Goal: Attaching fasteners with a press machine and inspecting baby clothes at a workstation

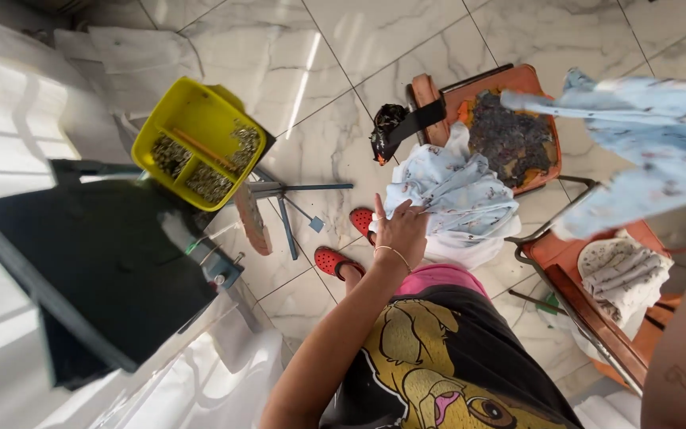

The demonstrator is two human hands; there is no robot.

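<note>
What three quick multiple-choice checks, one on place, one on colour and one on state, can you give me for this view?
1. Where does the left hand rest?
A. On the pale blue printed cloth pile
B. In the tray
C. On the black board

2. What colour is the divided plastic tray of small metal parts?
A. Red
B. Yellow
C. Green

3. How is the pale blue garment at upper right?
A. Folded on the floor
B. Lifted in the air
C. Inside the tray

Key: 1 A, the fingers press on the cloth pile; 2 B, its walls are bright yellow; 3 B, it hangs spread above the orange chair, though the right hand is out of view.
</note>
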